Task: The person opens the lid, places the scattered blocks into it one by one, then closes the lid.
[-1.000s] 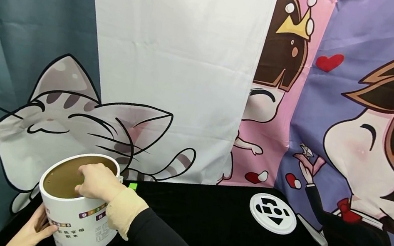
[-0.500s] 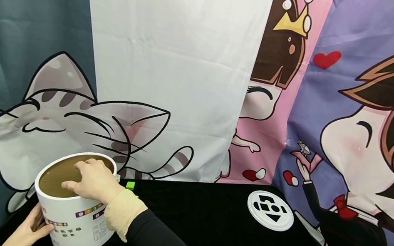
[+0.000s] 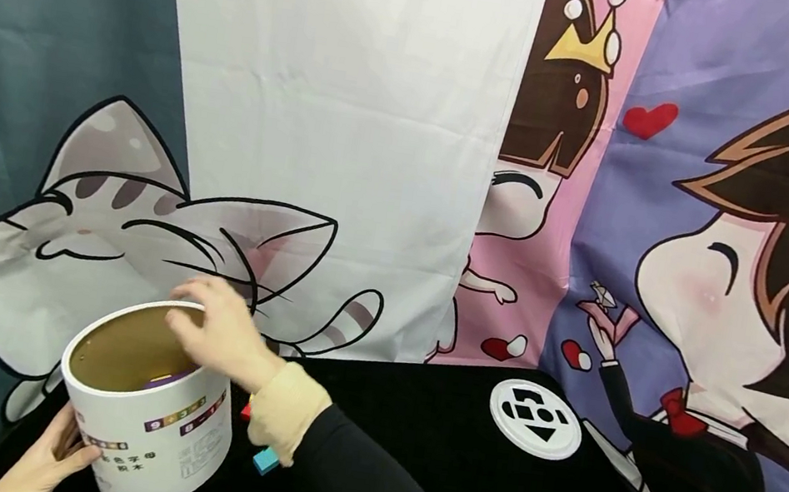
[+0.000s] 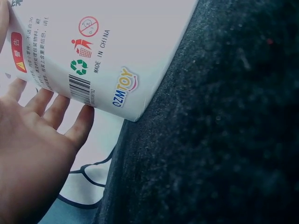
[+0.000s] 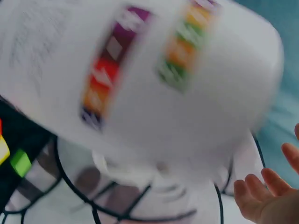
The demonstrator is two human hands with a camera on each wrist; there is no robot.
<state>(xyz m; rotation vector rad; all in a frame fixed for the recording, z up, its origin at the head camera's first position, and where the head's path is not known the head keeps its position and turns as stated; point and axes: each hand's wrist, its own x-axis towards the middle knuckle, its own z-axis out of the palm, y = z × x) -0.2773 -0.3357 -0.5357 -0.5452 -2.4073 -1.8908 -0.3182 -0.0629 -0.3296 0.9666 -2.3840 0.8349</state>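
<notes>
A white bucket (image 3: 161, 449) with coloured number and letter strips stands at the left of the black table, its mouth facing up. Low on its left side, my left hand (image 3: 48, 449) holds it, thumb on the front; the left wrist view has the fingers (image 4: 56, 112) reaching round the wall. Above the bucket's right rim, my right hand (image 3: 223, 331) has loosely bent fingers and nothing in them. A purple piece (image 3: 167, 378) shows inside, just under the rim. Right of the bucket lie a blue block (image 3: 266, 461) and a red block (image 3: 246, 410), partly hidden by the sleeve.
A round white lid (image 3: 535, 419) with shape cut-outs lies at the table's back right. The right wrist view shows a green block (image 5: 21, 162) and a yellow block (image 5: 3, 150) beside the bucket. Printed curtains (image 3: 348, 147) hang close behind the table.
My right hand has risen out of the bucket's mouth and shifted right over the rim. A purple piece inside and a blue block outside have come into sight. The left hand keeps its hold.
</notes>
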